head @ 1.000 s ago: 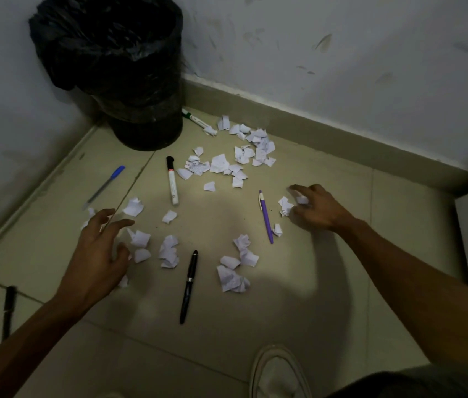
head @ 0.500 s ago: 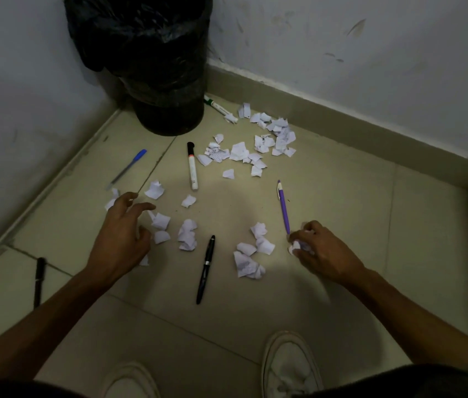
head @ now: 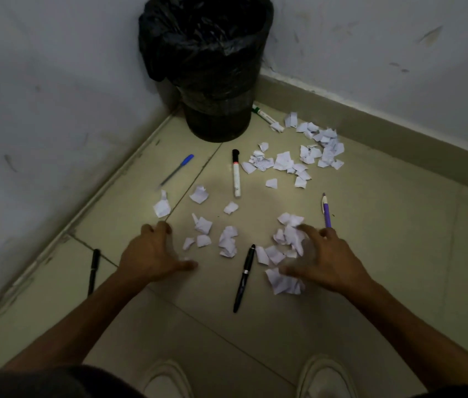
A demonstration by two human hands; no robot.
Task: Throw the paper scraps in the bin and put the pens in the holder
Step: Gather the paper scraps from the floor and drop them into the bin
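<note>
**Floor corner: scraps and pens**

Rests left hand (head: 152, 254) on tile, fingers loosely curled, gripping nothing. Spreads right hand (head: 323, 259) over scraps (head: 290, 234), fingers splayed and blurred, touching paper, nothing clenched. Finds more scraps just right of left hand. Notes black pen (head: 243, 278) between the hands and purple pen (head: 326, 209) just past right fingertips. Sees marker (head: 236, 173) and bin (head: 212, 81) well ahead, blue pen (head: 177, 169) ahead-left.
</note>
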